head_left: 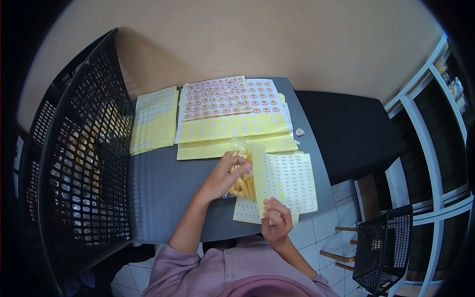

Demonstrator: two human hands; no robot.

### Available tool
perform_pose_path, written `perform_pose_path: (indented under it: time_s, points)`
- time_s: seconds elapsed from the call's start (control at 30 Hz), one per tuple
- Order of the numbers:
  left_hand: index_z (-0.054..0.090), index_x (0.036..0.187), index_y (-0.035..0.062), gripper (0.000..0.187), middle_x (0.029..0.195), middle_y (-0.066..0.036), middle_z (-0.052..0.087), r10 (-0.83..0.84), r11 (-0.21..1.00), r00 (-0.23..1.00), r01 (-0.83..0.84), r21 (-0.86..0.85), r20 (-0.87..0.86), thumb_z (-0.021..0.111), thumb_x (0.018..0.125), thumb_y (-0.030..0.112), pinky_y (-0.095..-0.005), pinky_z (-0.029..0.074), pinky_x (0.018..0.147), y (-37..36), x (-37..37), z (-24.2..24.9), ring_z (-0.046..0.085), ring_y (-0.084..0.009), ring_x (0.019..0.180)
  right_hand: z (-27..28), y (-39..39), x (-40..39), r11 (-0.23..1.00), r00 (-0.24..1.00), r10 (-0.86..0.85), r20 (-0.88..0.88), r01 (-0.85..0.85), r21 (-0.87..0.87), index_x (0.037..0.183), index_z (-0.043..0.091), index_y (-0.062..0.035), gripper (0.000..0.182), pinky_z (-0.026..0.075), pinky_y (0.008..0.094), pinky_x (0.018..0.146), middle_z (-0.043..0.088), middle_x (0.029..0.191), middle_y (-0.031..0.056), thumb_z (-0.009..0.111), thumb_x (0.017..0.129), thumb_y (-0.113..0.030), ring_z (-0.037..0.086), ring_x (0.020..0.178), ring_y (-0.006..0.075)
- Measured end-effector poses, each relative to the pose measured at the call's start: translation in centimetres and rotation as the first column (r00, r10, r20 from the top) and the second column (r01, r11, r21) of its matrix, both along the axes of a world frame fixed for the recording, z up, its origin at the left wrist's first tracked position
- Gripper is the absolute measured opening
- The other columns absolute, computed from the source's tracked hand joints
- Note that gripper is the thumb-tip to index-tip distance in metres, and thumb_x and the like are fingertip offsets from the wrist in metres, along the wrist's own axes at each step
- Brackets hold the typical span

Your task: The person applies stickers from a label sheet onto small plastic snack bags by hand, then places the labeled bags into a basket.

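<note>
A clear plastic bag of yellow snack sticks (pixel 241 188) lies on the grey table. My left hand (pixel 221 177) is over the bag, its fingers curled on the plastic and its thumb stretched across the front. Right beside the bag, a yellow-backed sheet of small printed labels (pixel 292 180) overlaps its edge. My right hand (pixel 277 221) is at the lower edge of that sheet, fingers bent toward the thumb. Whatever may be between those fingertips is too small to make out. Part of another label sheet (pixel 246 212) shows underneath.
Sheets of round red-and-white stickers (pixel 216 99) lie at the back of the table (pixel 163 198). A stack of label sheets (pixel 154 121) lies left of them. One loose sticker (pixel 300 132) is near the right edge. Black crates (pixel 89 148) packed with bags stand at left.
</note>
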State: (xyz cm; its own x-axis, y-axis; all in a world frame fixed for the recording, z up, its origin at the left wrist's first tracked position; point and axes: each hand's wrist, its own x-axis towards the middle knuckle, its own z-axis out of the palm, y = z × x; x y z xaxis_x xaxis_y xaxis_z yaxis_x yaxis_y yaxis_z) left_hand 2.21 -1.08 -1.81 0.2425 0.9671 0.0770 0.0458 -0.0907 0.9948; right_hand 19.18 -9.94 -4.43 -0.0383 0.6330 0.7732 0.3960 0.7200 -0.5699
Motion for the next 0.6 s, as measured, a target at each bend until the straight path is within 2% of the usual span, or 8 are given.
perform_pose_path:
  time_s: [0.07,0.2,0.27,0.37,0.43,0.47,0.53,0.6]
  points:
    - [0.051,0.083,0.0011,0.019,0.098,-0.008,0.044,0.003,1.000,0.979,0.002,0.024,-0.202,0.058,0.078,0.018,-0.0255,0.032,0.085,-0.2,0.5,0.2,0.042,-0.0159,0.095,-0.4,0.1,-0.3,1.000,1.000,0.014,-0.004,-0.014,0.001,0.080,0.052,-0.0051,0.018,0.046,0.0415,0.083,0.052,0.088,0.0105,0.057,0.067,0.007,0.057,0.085,0.0251]
    - [0.049,0.081,0.0012,0.019,0.095,-0.007,0.042,-0.016,0.999,0.962,0.007,-0.032,-0.272,0.060,0.076,0.015,-0.0253,0.034,0.081,-0.4,0.3,0.4,0.042,-0.0154,0.091,-0.7,0.0,-0.3,1.000,1.000,-0.023,0.004,0.023,0.022,0.080,0.053,-0.0050,0.017,0.045,0.0425,0.084,0.052,0.088,0.0108,0.060,0.067,0.003,0.056,0.087,0.0245]
    - [0.050,0.081,0.0007,0.017,0.094,-0.007,0.042,-0.020,1.000,0.974,0.018,-0.013,-0.225,0.059,0.076,0.014,-0.0252,0.034,0.080,-0.2,0.1,-0.4,0.042,-0.0151,0.090,-0.5,0.1,-0.2,1.000,1.000,-0.015,0.018,0.015,0.021,0.080,0.053,-0.0053,0.017,0.044,0.0428,0.084,0.052,0.088,0.0112,0.062,0.067,0.001,0.055,0.088,0.0243]
    - [0.051,0.082,-0.0002,0.016,0.094,-0.007,0.042,-0.016,1.000,0.987,0.016,0.000,-0.158,0.058,0.076,0.013,-0.0251,0.034,0.079,-0.3,0.3,-0.7,0.042,-0.0146,0.090,1.4,0.1,0.0,0.986,0.986,0.135,0.097,-0.124,-0.108,0.081,0.055,-0.0053,0.016,0.045,0.0385,0.080,0.052,0.087,0.0119,0.065,0.068,-0.005,0.055,0.087,0.0247]
    - [0.052,0.082,-0.0006,0.015,0.094,-0.007,0.042,-0.006,1.000,0.990,0.005,-0.006,-0.142,0.056,0.076,0.012,-0.0249,0.035,0.079,-0.3,0.3,-0.7,0.042,-0.0144,0.090,2.8,0.3,0.2,0.933,0.981,0.173,-0.083,-0.190,-0.307,0.082,0.057,-0.0031,0.017,0.044,0.0330,0.073,0.054,0.084,0.0119,0.064,0.070,-0.011,0.056,0.082,0.0242]
    - [0.052,0.082,-0.0007,0.014,0.095,-0.008,0.042,-0.002,1.000,0.989,0.000,-0.014,-0.150,0.055,0.077,0.012,-0.0254,0.035,0.080,-0.2,0.3,-0.8,0.043,-0.0148,0.090,3.5,0.8,0.2,0.933,0.982,0.172,-0.082,-0.189,-0.307,0.082,0.057,-0.0031,0.017,0.044,0.0330,0.073,0.054,0.084,0.0119,0.064,0.070,-0.011,0.056,0.082,0.0242]
    - [0.053,0.082,-0.0007,0.014,0.095,-0.008,0.043,0.000,1.000,0.987,-0.004,-0.022,-0.158,0.054,0.077,0.012,-0.0258,0.035,0.080,-0.2,0.4,-1.2,0.043,-0.0153,0.090,4.8,2.3,0.2,0.823,0.998,0.053,-0.043,-0.069,-0.564,0.085,0.058,0.0001,0.020,0.043,0.0294,0.067,0.056,0.081,0.0116,0.062,0.073,-0.015,0.056,0.076,0.0232]
    - [0.053,0.081,-0.0007,0.013,0.097,-0.009,0.043,0.030,0.999,0.987,-0.026,0.024,-0.158,0.052,0.078,0.012,-0.0267,0.035,0.081,0.1,0.3,-1.7,0.043,-0.0163,0.091,4.7,3.3,0.6,0.777,0.995,0.096,-0.005,-0.078,-0.624,0.089,0.058,0.0013,0.022,0.043,0.0286,0.066,0.057,0.080,0.0120,0.061,0.074,-0.015,0.057,0.075,0.0219]
